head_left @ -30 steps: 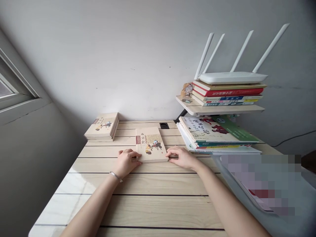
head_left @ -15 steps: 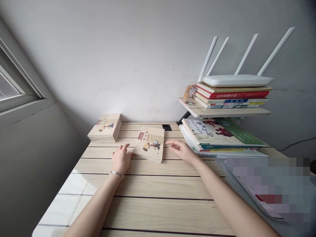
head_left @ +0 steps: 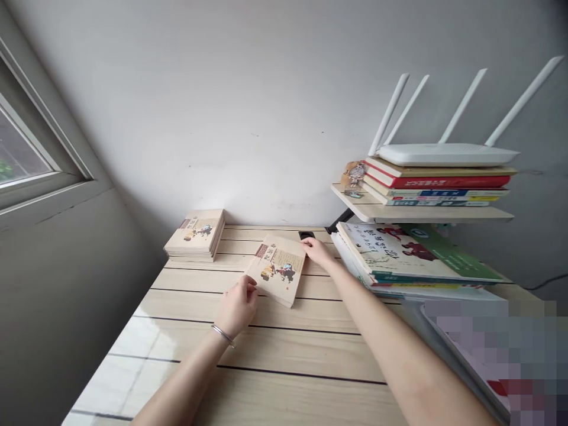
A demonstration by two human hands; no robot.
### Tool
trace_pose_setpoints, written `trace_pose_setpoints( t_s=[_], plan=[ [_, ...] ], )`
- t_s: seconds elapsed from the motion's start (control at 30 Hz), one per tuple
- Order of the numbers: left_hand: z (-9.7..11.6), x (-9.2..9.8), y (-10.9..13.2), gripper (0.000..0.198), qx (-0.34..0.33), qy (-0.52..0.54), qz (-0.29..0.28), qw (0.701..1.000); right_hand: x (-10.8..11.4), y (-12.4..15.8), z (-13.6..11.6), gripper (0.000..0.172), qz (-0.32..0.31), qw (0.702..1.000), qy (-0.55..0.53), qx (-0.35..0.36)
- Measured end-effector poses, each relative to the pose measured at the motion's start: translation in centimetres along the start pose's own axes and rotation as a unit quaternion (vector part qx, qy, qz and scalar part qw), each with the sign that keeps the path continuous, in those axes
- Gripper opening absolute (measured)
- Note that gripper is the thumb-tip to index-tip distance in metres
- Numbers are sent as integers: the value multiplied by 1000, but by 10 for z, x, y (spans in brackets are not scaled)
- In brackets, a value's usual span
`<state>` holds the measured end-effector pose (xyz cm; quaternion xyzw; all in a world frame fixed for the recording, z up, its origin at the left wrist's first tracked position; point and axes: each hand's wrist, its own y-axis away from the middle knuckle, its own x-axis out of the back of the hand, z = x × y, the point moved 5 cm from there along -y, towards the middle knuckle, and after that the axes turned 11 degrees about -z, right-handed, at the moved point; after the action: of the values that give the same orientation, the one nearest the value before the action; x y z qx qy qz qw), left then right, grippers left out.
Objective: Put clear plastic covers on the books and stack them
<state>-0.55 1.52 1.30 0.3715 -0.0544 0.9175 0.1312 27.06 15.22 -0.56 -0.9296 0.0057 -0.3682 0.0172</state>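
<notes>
Left hand (head_left: 237, 305): fingers curled in, tips at the near-left corner of the tan book (head_left: 277, 269). Right hand (head_left: 316, 251): thumb and fingers drawn together at its far-right corner. Contact looks likely on both; can't tell if either is really pinching.

Book lies flat mid-desk, cover up, skewed to the slats. Near edge seems to show a second layer, so may be more than one copy; can't confirm.

Main risk, my read: hands sit on diagonal corners, so uneven push = spin rather than straight slide. If it is layered, force on the top copy only would shear it off the lower. Fingertips on cover alone could also curl a paper corner.

Further out: black desk inset (head_left: 306, 236) just past the right fingers. Edge could snag there if shoved back and right, assuming it isn't flush.

Matching book stack (head_left: 195, 234) at far left, well apart, lower copies poking out a bit. Sideways bump would probably skew it more.

Right forearm runs close to the large books (head_left: 421, 251) under the raised shelf (head_left: 426, 213); elbow swing could nudge them. White router (head_left: 448, 155) sits on piled books (head_left: 444, 181) up top. Hard knock to the shelf bracket (head_left: 341, 219) might shake that lot.
</notes>
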Motion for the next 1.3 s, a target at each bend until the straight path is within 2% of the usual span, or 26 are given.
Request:
trace_pose_setpoints(
  t_s=[0.13,0.23,0.3,0.4,0.47,0.57,0.67,0.8,0.93,1.1,1.2,1.3],
  plan=[
    [-15,10,-14,32,-8,-3,-8,1000,10,35,10,19,21,1000,2,-17],
    [-24,12,-31,46,-34,48,-19,998,14,70,10,23,18,1000,2,-14],
    [-29,12,-42,53,-64,81,-6,995,12,93,8,21,10,1000,0,-4],
    [-32,11,-49,56,-99,86,15,991,7,117,4,17,16,999,-12,27],
    [-33,12,-49,51,-94,63,24,993,6,126,2,18,37,998,-23,51],
    [-34,17,-46,40,-77,28,30,996,5,130,1,20,59,996,-19,67],
    [-39,30,-42,34,-63,45,50,996,6,127,7,22,60,996,-27,66],
    [-49,46,-36,37,-24,92,79,992,10,121,21,28,44,990,-116,71],
    [-44,38,-32,47,-11,100,41,994,9,119,27,32,1,987,-146,69],
    [-31,25,-29,61,4,64,18,998,8,122,22,29,-1,988,-133,75],
    [-30,25,-30,60,2,67,-5,998,9,122,22,28,7,991,-111,70],
    [-31,31,-30,50,-1,57,-3,998,12,124,19,27,21,996,-66,62]
  ],
)
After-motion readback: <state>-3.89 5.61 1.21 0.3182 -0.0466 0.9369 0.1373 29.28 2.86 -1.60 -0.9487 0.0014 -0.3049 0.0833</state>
